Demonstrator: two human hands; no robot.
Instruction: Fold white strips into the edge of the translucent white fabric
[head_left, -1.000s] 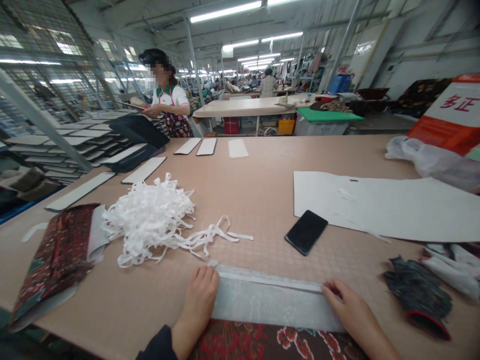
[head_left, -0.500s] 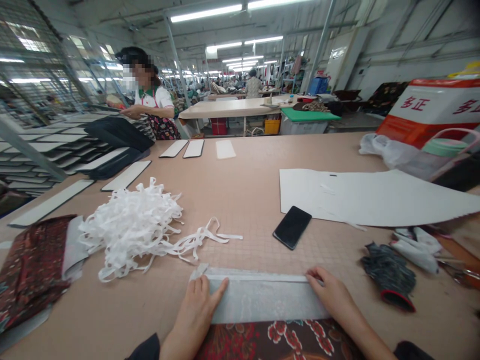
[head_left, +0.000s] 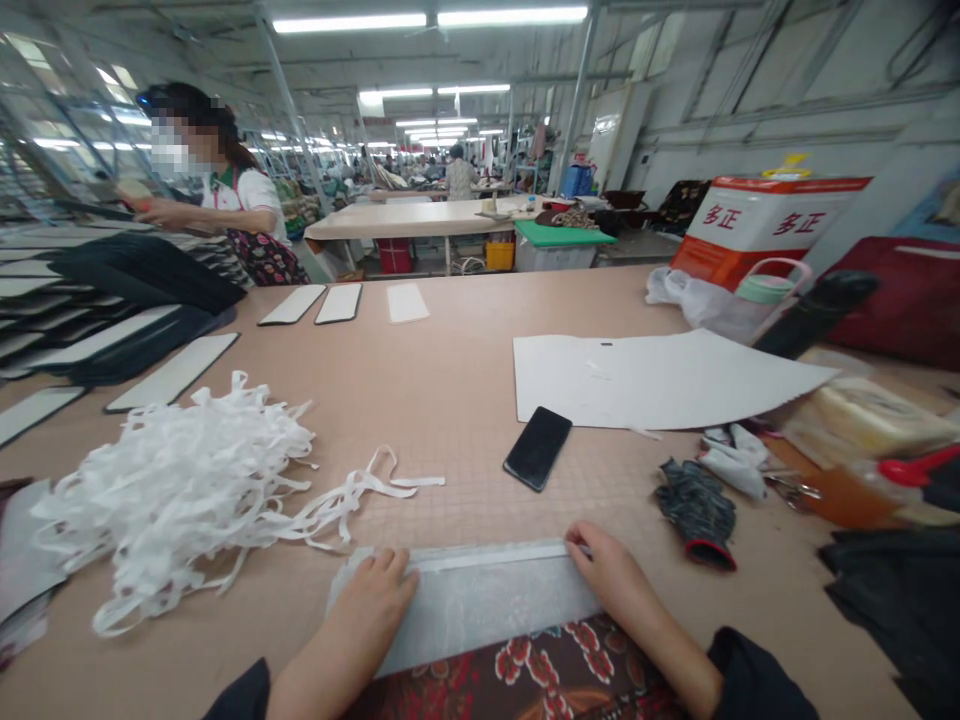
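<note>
My left hand (head_left: 367, 600) lies flat on a translucent whitish interlining sheet (head_left: 465, 600), near its left end. My right hand (head_left: 607, 570) has its fingertips on the sheet's far edge at the right end, beside a narrow white strip (head_left: 487, 556) along that edge. Under the sheet lies dark floral fabric (head_left: 525, 665). A tangled pile of white tape (head_left: 172, 490) sits to the left of my left hand. Nearer my right hand are a black smartphone (head_left: 537, 448) and a grey-black glove with a red cuff (head_left: 697, 512).
The sheet rests on a tan gridded cutting table (head_left: 450, 400), with a large white paper sheet (head_left: 645, 380) on it. Black-edged panels (head_left: 337, 303) lie at the far side. A co-worker (head_left: 240, 190) stands at the left behind stacked panels. Scissors (head_left: 784, 490) and a red-and-white box (head_left: 765, 225) are at the right.
The view has swung right, so everything shifts left in the frame and more of the table's right side shows. My hands stay at the sheet's two ends, with the left hand now flatter on it.
</note>
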